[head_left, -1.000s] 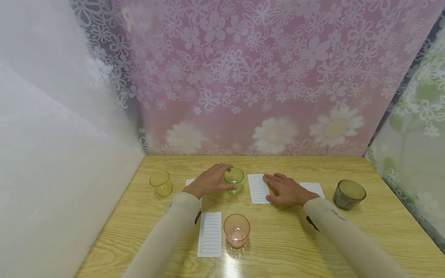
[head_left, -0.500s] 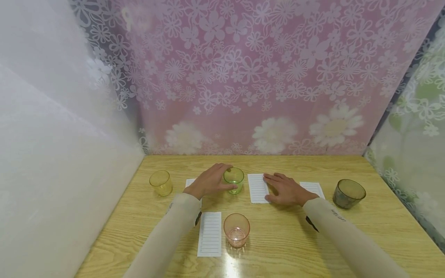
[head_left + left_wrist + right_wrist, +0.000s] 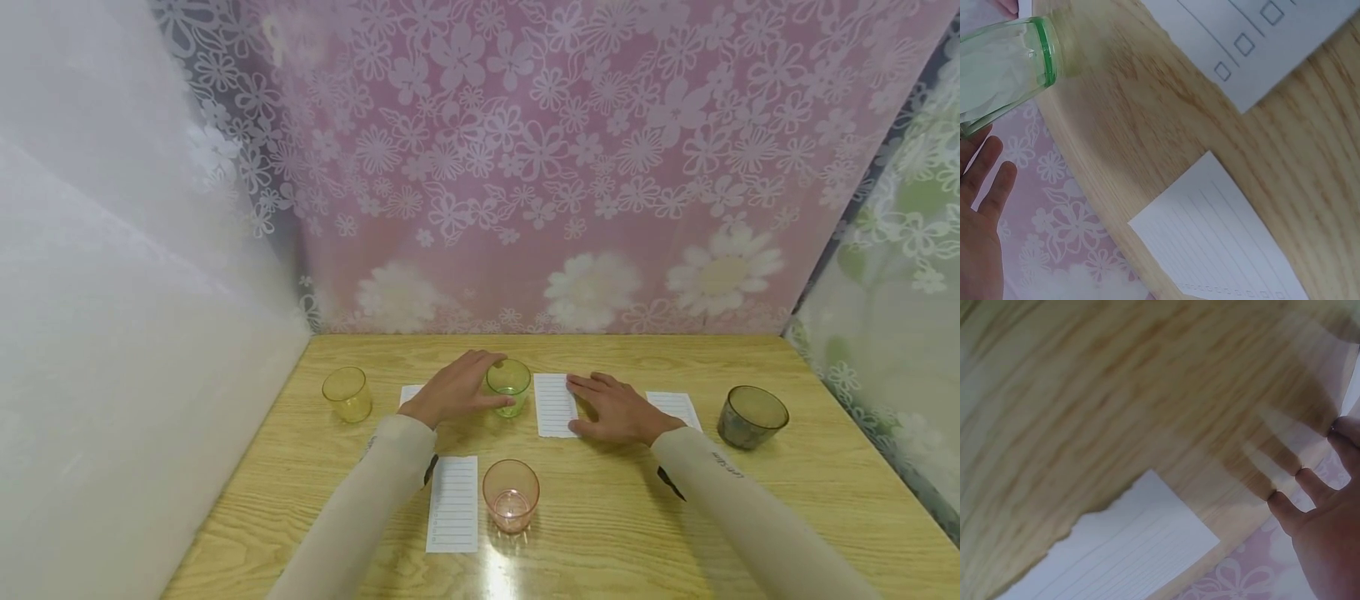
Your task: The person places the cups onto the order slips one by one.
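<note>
On the wooden table, my left hand (image 3: 453,390) holds a green glass (image 3: 510,393) between thumb and fingers. The left wrist view has the same glass (image 3: 1000,69) at upper left, its open end hidden beyond the frame, with the fingers (image 3: 999,181) against it. Farther right, my right hand (image 3: 618,410) lies palm down, fingers extended, fingertips on the edge of a lined paper slip (image 3: 553,407). The right wrist view shows this hand (image 3: 1329,544) with its fingertips touching down and another slip (image 3: 1116,550) with a torn edge beside it.
A pink glass (image 3: 511,500) and a lined slip (image 3: 453,507) are nearer the front. A yellow glass (image 3: 347,396) stands at left, a dark olive glass (image 3: 752,421) at right. The forearms partly cover two more slips, one (image 3: 673,405) on the right. A floral curtain (image 3: 525,167) backs the table.
My left hand and the green glass have shifted slightly to the right, closer to the slip under my right hand. The right hand has moved very slightly left.
</note>
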Demonstrator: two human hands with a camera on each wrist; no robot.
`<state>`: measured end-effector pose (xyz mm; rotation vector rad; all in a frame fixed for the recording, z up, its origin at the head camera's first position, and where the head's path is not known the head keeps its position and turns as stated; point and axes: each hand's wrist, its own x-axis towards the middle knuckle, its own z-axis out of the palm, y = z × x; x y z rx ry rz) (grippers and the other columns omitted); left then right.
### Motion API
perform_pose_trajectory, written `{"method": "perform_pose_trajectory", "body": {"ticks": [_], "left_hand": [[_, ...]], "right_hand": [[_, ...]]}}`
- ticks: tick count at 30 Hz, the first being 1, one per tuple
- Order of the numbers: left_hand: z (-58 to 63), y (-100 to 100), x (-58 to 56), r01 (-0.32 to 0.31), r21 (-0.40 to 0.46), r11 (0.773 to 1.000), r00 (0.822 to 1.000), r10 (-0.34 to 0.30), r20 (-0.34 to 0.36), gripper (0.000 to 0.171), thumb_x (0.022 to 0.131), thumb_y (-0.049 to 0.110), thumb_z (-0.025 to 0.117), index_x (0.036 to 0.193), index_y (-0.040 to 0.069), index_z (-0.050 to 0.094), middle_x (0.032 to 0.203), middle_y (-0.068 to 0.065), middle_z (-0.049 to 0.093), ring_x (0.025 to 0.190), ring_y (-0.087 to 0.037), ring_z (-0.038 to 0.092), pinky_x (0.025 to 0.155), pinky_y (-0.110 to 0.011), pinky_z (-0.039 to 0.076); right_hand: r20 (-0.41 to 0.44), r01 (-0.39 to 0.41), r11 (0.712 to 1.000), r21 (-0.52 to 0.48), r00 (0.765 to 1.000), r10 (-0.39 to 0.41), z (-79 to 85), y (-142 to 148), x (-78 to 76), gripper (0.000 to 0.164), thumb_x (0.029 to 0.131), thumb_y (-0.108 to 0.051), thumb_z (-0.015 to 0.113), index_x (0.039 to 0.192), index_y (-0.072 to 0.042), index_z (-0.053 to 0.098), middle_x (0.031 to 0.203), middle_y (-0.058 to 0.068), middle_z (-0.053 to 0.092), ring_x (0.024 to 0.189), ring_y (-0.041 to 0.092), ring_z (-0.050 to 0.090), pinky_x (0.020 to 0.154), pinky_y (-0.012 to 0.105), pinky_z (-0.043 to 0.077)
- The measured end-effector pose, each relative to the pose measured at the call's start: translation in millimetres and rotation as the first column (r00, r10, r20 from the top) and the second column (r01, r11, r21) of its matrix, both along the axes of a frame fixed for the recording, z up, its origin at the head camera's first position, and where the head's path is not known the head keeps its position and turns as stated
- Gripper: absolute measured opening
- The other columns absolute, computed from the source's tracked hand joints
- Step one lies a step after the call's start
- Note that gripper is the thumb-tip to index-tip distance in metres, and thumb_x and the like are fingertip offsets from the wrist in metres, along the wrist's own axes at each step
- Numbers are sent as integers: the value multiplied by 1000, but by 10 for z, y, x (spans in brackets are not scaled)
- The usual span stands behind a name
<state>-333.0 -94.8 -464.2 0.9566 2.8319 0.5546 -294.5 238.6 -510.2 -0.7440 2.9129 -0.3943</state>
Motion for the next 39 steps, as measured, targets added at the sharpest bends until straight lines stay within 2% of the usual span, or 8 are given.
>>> {"method": "perform_pose_trajectory", "body": {"ticks": [12,21,30,39], "left_hand": [[19,86,-26,0,15,1000,1000,0,-2,90,98,69,71,170,24,40,168,-4,48,157,-26,44,125,-52,46],[6,162,-38,25,38,999,1000,-24,-7,90,99,67,71,169,20,41,167,-4,51,157,-27,44,125,-53,45],[78,271,-16,50,42,998,999,-50,7,89,99,66,71,170,21,40,169,-4,48,160,-26,42,128,-51,42],[73,366,-34,98,43,994,995,-98,-17,88,100,65,71,169,19,41,165,-2,52,156,-24,46,126,-48,44]], "right_hand": [[-9,13,1000,-7,1000,-13,9,-50,14,84,105,-58,61,168,-6,41,176,17,38,158,58,32,119,84,30],[1,21,1000,-14,1000,-21,19,-102,25,84,105,-56,63,168,-6,41,175,18,38,156,63,30,118,86,28],[-12,17,1000,-15,1000,-17,21,-136,21,82,106,-57,61,168,-6,42,175,17,39,155,65,31,119,87,25],[27,18,1000,-8,999,-18,24,-148,19,82,106,-58,60,170,-10,39,177,14,36,157,65,26,121,88,19]]}}
